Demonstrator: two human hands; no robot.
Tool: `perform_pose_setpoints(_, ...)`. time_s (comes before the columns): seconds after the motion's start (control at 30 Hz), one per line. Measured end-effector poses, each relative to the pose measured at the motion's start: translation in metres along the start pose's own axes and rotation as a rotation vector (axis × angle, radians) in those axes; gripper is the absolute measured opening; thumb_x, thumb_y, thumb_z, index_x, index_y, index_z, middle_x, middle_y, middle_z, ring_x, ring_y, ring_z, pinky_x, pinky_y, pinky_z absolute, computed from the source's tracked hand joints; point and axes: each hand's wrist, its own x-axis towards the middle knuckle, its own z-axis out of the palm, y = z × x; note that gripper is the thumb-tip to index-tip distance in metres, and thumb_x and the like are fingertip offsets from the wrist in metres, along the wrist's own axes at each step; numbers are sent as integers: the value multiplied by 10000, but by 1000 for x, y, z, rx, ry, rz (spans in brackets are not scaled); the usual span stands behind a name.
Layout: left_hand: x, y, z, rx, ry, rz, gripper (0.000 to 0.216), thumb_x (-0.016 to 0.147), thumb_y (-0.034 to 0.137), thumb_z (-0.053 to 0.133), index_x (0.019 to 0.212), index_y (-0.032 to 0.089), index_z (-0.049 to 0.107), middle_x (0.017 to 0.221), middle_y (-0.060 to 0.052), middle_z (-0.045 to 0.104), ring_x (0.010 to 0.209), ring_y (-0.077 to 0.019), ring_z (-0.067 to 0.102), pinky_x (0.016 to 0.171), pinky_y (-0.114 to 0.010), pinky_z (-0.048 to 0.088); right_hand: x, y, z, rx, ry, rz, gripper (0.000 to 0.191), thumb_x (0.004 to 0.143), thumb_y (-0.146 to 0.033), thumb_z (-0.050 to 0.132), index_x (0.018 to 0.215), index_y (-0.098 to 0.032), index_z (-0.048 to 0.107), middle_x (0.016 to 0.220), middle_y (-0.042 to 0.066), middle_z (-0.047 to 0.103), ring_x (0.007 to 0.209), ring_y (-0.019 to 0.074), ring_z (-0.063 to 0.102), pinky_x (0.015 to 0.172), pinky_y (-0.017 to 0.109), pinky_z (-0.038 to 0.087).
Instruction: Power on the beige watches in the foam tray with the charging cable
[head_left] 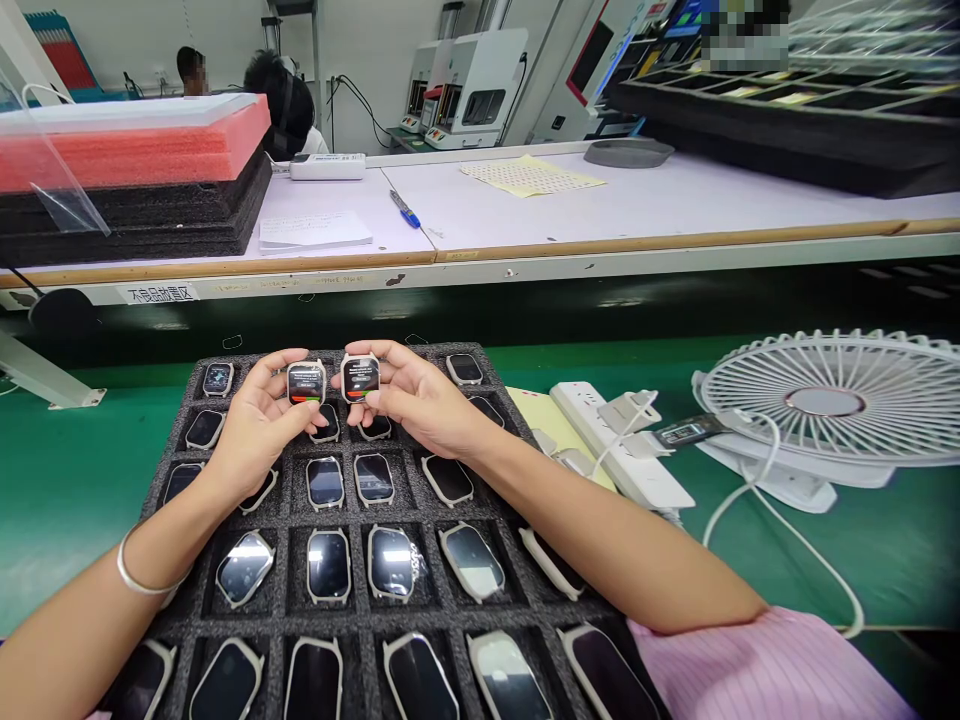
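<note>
My left hand [259, 420] pinches a small smartwatch body [306, 383] with a lit screen, held above the far rows of a black foam tray [285, 590]. Right beside it, my right hand [409, 395] grips a second lit smartwatch body [360, 377]. Both screens show text with a red and green bar at the bottom. The two watches are side by side, almost touching. The tray holds several more watch bodies with dark screens [328, 565], each in its own pocket. A silver bangle [139, 580] is on my left wrist.
A white power strip [615, 440] with plugs and a white desk fan [840, 400] lie to the right on the green mat. Behind is a raised white shelf with stacked pink and black foam [135, 180], a pen [405, 210], papers. Other people sit far back.
</note>
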Motion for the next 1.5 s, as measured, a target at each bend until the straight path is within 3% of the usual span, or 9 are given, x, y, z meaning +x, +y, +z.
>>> perform_pose_setpoints(0.43, -2, 3, 2, 9, -3, -20, 349, 767, 257, 736, 1055, 189, 550, 846, 12, 673, 561, -122, 668, 549, -240, 567, 1, -2, 1, -24, 9, 19, 354, 831, -205, 666, 1159, -208, 535, 984, 37, 710, 663, 128, 654, 592, 251, 498)
perform_pose_setpoints(0.63, -1, 3, 1, 9, -8, -22, 406, 737, 206, 721, 1100, 195, 540, 906, 1, 680, 604, -126, 686, 580, -240, 574, 0, -1, 0, -4, -16, 21, 426, 765, -138, 645, 1171, -207, 537, 1014, 34, 711, 689, 132, 672, 609, 250, 503)
perform_pose_setpoints(0.83, 0, 3, 2, 20, 4, -28, 378, 772, 273, 733, 1081, 188, 532, 933, -16, 685, 584, -122, 681, 564, -234, 565, 0, 0, 0, -20, -17, 18, 363, 833, -201, 669, 1173, -203, 539, 995, 37, 712, 665, 123, 665, 605, 245, 507)
perform_pose_setpoints(1.07, -1, 4, 2, 5, -1, -27, 380, 735, 220, 724, 1066, 189, 541, 846, 10, 679, 580, -124, 675, 555, -224, 563, 1, 0, 0, -15, -13, 25, 406, 778, -143, 641, 1165, -207, 540, 1002, 33, 713, 676, 130, 669, 601, 246, 500)
perform_pose_setpoints(1.5, -1, 2, 1, 7, -14, -39, 377, 755, 234, 720, 1077, 183, 532, 861, 12, 685, 580, -114, 679, 561, -215, 574, 1, 3, -2, 1, -30, 13, 349, 854, -187, 681, 1175, -196, 545, 992, 30, 705, 660, 111, 669, 600, 230, 529)
